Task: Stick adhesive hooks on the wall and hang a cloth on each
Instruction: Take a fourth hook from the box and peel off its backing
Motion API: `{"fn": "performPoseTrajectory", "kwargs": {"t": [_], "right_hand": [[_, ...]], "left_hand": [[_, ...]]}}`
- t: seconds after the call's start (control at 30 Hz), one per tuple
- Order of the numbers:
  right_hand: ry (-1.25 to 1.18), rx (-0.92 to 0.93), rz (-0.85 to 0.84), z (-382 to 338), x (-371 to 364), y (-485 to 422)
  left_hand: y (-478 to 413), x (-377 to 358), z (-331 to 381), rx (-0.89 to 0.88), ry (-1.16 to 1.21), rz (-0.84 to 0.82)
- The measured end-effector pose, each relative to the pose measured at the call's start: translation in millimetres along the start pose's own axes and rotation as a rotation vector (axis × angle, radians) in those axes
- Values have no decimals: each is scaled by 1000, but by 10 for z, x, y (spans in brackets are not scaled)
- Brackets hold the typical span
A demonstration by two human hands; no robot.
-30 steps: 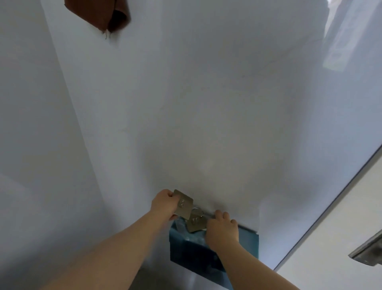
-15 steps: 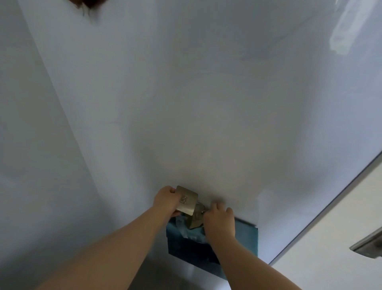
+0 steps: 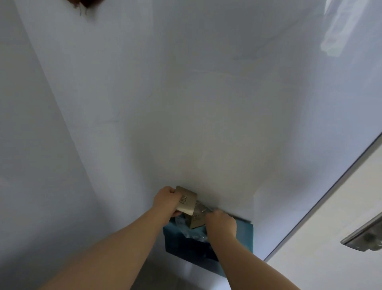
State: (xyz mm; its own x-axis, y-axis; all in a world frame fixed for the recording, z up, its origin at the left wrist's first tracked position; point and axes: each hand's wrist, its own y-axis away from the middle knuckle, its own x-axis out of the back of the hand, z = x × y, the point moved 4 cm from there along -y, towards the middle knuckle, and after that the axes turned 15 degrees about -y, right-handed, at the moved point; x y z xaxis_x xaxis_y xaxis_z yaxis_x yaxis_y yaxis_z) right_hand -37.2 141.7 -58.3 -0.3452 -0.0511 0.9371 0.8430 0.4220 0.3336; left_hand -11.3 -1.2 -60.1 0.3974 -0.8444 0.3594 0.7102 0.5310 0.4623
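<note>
Hands work low down against the pale, glossy white wall (image 3: 186, 103), 2 bare forearms reaching in from the bottom edge. The left hand (image 3: 167, 200) is clenched on a square, brushed-gold metal adhesive hook plate (image 3: 187, 201). Thumb and fingers clamp its left edge, so the plate stands tilted with its face towards me and a small raised fitting at its centre. It is held close to the wall, just above the open top of a teal cardboard box (image 3: 245, 234) that sits tight against the wall below the hands. What the box rests on I cannot make out.

A second gold plate (image 3: 196, 222) pokes up out of the box, just beside and below the first, among crinkled clear plastic wrapping (image 3: 201, 209). The right hand (image 3: 222, 224) is over the box with knuckles up and fingers curled. Its fingertips are blurred where they meet the wrapping and the second plate, and I cannot tell whether they pinch either of them or merely touch.

At the very top left edge, well apart from the hands, the frayed lower corner of a brown cloth (image 3: 86, 2) hangs against the wall. To the right a grey frame strip (image 3: 330, 182) runs diagonally, and beyond it is a white door panel (image 3: 330, 258) carrying a silver metal lever handle (image 3: 363, 238).
</note>
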Motion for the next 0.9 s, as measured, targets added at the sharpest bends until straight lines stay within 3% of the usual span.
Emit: {"fn": "performPoseTrajectory", "kwargs": {"t": [0.27,0.43,0.6,0.77,0.9], "right_hand": [[65,128,64,-18,55,52],[-121,224,166,-16,150,11],[-522,222,253,-12,339,4],[-1265,16,202,61,441,-34],[-1575,-45,225,73,580,-22]], "left_hand": [[10,-3,-39,7,4,-9],[-21,42,14,-19,25,13],[-29,57,61,-11,-6,14],[-38,155,121,-56,-94,70],[52,322,297,-64,51,91]]}}
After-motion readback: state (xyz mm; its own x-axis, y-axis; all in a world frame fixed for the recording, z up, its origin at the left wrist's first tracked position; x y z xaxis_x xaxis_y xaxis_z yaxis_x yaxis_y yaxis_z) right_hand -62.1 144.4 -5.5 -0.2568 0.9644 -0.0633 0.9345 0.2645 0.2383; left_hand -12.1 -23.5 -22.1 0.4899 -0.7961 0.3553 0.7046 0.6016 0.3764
